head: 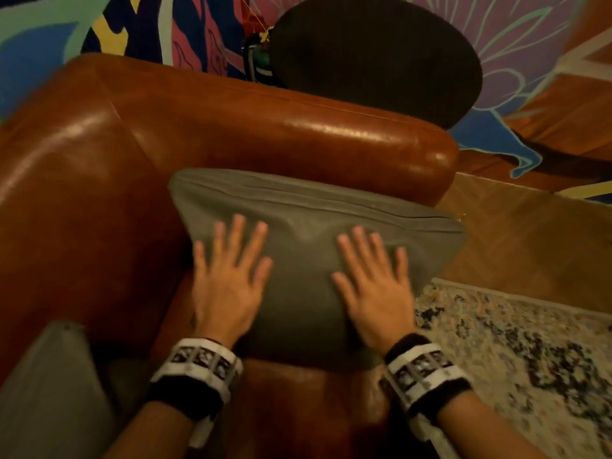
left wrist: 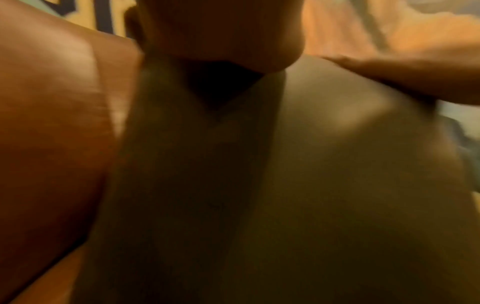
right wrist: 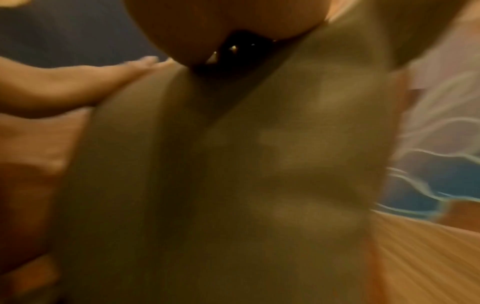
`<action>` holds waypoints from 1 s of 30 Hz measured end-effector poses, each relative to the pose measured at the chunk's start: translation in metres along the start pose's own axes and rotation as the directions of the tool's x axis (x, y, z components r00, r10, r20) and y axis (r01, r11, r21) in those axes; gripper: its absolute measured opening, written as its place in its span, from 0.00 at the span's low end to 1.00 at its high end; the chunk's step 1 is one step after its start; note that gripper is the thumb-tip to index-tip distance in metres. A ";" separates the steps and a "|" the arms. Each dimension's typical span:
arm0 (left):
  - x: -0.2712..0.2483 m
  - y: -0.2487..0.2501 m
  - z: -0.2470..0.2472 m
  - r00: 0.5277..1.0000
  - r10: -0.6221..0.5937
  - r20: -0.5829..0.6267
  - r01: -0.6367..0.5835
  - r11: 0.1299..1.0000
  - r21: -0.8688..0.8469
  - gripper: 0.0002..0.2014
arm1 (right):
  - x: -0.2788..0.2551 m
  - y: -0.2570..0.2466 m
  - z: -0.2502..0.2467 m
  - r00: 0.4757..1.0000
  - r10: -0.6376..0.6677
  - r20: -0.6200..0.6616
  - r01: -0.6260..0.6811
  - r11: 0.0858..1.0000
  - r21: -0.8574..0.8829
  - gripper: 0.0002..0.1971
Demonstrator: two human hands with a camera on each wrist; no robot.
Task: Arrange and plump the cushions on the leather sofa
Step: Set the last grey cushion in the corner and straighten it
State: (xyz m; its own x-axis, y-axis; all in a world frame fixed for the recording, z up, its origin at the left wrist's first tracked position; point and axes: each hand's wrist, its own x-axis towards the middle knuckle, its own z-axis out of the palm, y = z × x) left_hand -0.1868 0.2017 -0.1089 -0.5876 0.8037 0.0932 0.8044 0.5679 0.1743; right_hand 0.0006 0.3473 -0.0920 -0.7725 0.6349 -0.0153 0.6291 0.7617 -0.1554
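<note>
i see both hands spread flat with straight fingers on the grey-green cushion [head: 298, 260], holding nothing: my left hand [head: 228, 283] presses its left half, my right hand [head: 374, 286] its right half, with a shallow dent in the fabric between them. the cushion sits at the right end of the brown leather sofa [head: 99, 160], leaning against the armrest [head: 314, 140], its seamed edge uppermost and one corner reaching past the seat's front edge. a second grey cushion [head: 49, 385] lies at the seat's near left. a patterned rug [head: 530, 342] covers the floor to the right. both wrist views are blurred, showing only cushion fabric and fingers.
</note>
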 end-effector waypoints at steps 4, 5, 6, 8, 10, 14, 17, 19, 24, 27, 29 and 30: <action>0.010 -0.028 -0.025 0.913 -0.407 -0.025 0.405 0.912 -0.067 0.32 | -0.014 0.059 -0.017 0.932 0.351 0.091 -0.352 0.936 -0.009 0.34; 0.012 -0.021 -0.031 0.921 -0.384 -0.068 0.380 0.923 -0.066 0.32 | -0.016 0.054 -0.022 0.929 0.356 0.096 -0.357 0.934 -0.012 0.33; 0.015 -0.010 -0.035 0.949 -0.293 -0.118 0.288 0.956 -0.056 0.31 | -0.015 0.041 -0.027 0.940 0.329 0.086 -0.330 0.944 -0.002 0.33; 0.020 0.021 -0.032 0.994 0.037 -0.105 -0.039 0.999 -0.013 0.28 | -0.006 0.001 -0.031 0.977 0.200 0.074 -0.203 0.979 0.032 0.32; 0.026 0.044 -0.027 0.964 0.261 0.048 -0.261 0.965 -0.011 0.28 | 0.005 -0.037 -0.027 0.998 0.043 0.048 -0.045 0.998 0.045 0.30; 0.042 0.005 -0.032 0.988 -0.002 0.158 -0.009 0.998 0.069 0.28 | 0.026 -0.008 -0.032 0.981 0.105 0.161 -0.104 0.994 -0.018 0.31; 0.053 -0.044 -0.053 0.968 -0.223 0.111 0.221 0.975 0.033 0.25 | 0.022 0.056 -0.050 0.920 0.358 0.161 -0.372 0.926 0.063 0.28; 0.060 -0.057 -0.068 0.956 -0.294 -0.003 0.289 0.942 -0.169 0.25 | 0.021 0.079 -0.060 0.871 0.476 0.118 -0.488 0.814 0.315 0.27; 0.091 -0.054 -0.085 0.765 -0.636 0.103 0.575 0.602 -0.555 0.29 | 0.042 0.081 -0.071 0.645 0.747 0.161 -0.627 0.397 0.670 0.21; 0.097 -0.052 -0.084 0.789 -0.614 0.037 0.525 0.640 -0.562 0.24 | 0.045 0.079 -0.072 0.661 0.750 0.029 -0.557 0.463 0.690 0.17; 0.094 -0.057 -0.082 0.809 -0.586 0.041 0.516 0.675 -0.528 0.24 | 0.042 0.088 -0.069 0.661 0.750 -0.009 -0.549 0.492 0.676 0.16; 0.092 -0.059 -0.080 0.811 -0.581 0.072 0.529 0.676 -0.513 0.24 | 0.038 0.093 -0.066 0.655 0.756 0.002 -0.562 0.486 0.669 0.16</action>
State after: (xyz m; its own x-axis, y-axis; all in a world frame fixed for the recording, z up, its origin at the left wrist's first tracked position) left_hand -0.2954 0.2276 -0.0324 -0.9374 0.3349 -0.0957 0.1882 0.7181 0.6700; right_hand 0.0358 0.4508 -0.0414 -0.0306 0.9911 -0.1292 0.6818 -0.0738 -0.7278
